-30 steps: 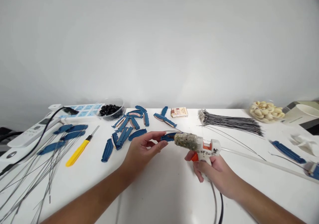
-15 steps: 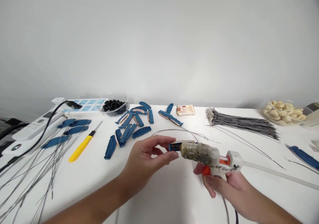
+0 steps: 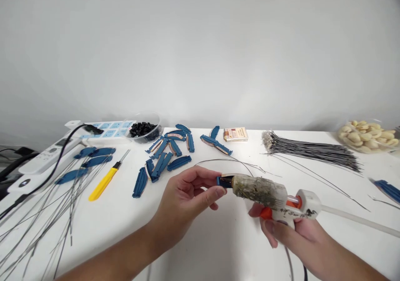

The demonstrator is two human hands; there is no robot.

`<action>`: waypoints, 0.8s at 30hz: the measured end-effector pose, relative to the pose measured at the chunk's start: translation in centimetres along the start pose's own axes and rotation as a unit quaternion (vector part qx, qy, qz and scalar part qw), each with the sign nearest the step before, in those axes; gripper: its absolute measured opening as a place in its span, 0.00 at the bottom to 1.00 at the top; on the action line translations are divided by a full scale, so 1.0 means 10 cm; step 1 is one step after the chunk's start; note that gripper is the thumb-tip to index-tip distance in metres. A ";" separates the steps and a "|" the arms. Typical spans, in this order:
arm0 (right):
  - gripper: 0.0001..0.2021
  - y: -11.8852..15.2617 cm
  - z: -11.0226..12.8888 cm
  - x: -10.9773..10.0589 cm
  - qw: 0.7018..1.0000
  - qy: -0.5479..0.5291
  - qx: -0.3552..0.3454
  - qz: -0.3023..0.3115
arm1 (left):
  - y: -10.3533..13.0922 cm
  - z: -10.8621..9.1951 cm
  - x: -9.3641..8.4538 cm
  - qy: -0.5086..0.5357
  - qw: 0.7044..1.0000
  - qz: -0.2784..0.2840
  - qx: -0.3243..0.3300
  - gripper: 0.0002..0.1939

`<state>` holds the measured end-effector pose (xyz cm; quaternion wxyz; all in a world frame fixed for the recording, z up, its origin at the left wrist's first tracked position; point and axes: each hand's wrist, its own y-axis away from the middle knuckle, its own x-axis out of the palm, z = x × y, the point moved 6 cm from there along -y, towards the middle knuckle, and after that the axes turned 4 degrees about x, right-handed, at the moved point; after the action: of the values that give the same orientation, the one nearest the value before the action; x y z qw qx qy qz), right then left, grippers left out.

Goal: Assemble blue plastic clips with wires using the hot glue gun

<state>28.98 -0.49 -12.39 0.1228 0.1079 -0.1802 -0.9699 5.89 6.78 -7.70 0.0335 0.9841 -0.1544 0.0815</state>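
My left hand pinches a small blue plastic piece with a curved, light-coloured edge between thumb and fingers. Wrapped round the handle of a white glue gun is my right hand, its fingers at the orange trigger. The gun's crusted, grimy front end points left, right up against the blue piece and hiding part of it; whether they touch I cannot tell. A white glue stick sticks out of the gun's back.
Several blue pieces lie behind my left hand. A yellow screwdriver, blue pieces with wires and a power strip are at left. Black bits fill a clear bowl. Behind right: small box, wire bundle, cream-coloured pieces.
The glue gun sits slightly further right in view, and its rear has swung a little that way. Both hands keep their holds, and the blue piece stays by the gun's front end.
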 end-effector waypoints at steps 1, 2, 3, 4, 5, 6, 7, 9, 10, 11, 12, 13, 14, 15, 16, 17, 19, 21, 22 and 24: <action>0.17 0.00 0.00 0.00 1.000 -0.005 0.004 0.002 | 0.00 0.00 0.00 0.004 1.000 -0.003 -0.001 0.13; 0.17 0.01 0.00 0.00 1.000 -0.007 0.006 0.009 | 0.00 0.00 0.01 0.009 1.000 -0.007 -0.002 0.13; 0.18 0.01 -0.01 0.01 1.000 -0.007 0.006 0.018 | 0.00 0.00 0.01 0.015 1.000 -0.007 -0.004 0.13; 0.19 0.01 -0.01 0.01 1.000 -0.005 0.006 0.028 | 0.00 0.00 0.02 0.022 1.000 -0.006 -0.004 0.13; 0.19 0.02 -0.01 0.02 0.999 -0.002 0.005 0.036 | 0.00 -0.01 0.02 0.029 1.000 -0.003 -0.003 0.12; 0.20 0.02 -0.02 0.02 0.999 -0.002 0.004 0.040 | 0.00 -0.01 0.03 0.034 0.999 0.000 -0.002 0.12; 0.21 0.03 -0.03 0.02 0.999 -0.004 0.005 0.040 | 0.00 -0.01 0.03 0.039 0.999 0.003 -0.002 0.12; 0.22 0.04 -0.06 0.01 0.999 -0.013 0.009 0.035 | 0.01 0.00 0.03 0.041 0.999 0.005 -0.003 0.11; 0.22 0.05 -0.06 0.01 0.999 -0.017 0.009 0.035 | 0.02 0.01 0.03 0.040 0.999 0.001 -0.004 0.11; 0.21 0.06 -0.07 0.02 0.999 -0.021 0.009 0.036 | 0.02 0.02 0.03 0.037 0.999 -0.004 -0.006 0.11; 0.21 0.06 -0.07 0.02 0.999 -0.023 0.011 0.038 | 0.03 0.04 0.03 0.033 0.999 -0.010 -0.008 0.12; 0.21 0.07 -0.07 0.02 0.999 -0.025 0.014 0.039 | 0.03 0.06 0.03 0.030 0.999 -0.014 -0.013 0.12; 0.21 0.08 -0.08 0.03 0.999 -0.026 0.018 0.040 | 0.04 0.08 0.04 0.028 0.999 -0.016 -0.020 0.12; 0.21 0.09 -0.08 0.03 0.999 -0.026 0.024 0.039 | 0.04 0.10 0.06 0.028 0.999 -0.016 -0.027 0.12; 0.21 0.10 -0.08 0.02 0.999 -0.025 0.031 0.035 | 0.04 0.11 0.07 0.029 0.999 -0.014 -0.033 0.13; 0.22 0.10 -0.08 0.01 0.999 -0.023 0.037 0.031 | 0.04 0.12 0.09 0.031 0.999 -0.011 -0.038 0.13; 0.22 0.11 -0.09 0.00 0.999 -0.016 0.035 0.030 | 0.03 0.11 0.10 0.037 0.999 -0.012 -0.036 0.13; 0.22 0.11 -0.13 0.00 0.999 -0.006 0.034 0.039 | 0.02 0.08 0.08 0.044 0.999 -0.014 -0.024 0.13; 0.22 0.12 -0.16 0.00 0.998 -0.003 0.034 0.044 | 0.02 0.07 0.06 0.047 0.999 -0.015 -0.018 0.13; 0.21 0.11 -0.21 -0.04 0.999 0.000 0.030 0.020 | 0.01 0.06 0.01 0.050 0.999 -0.014 -0.008 0.12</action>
<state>30.07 -2.11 -13.83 0.1393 0.1078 -0.2109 -0.9615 6.09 6.61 -8.27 0.0502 0.9805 -0.1395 0.1288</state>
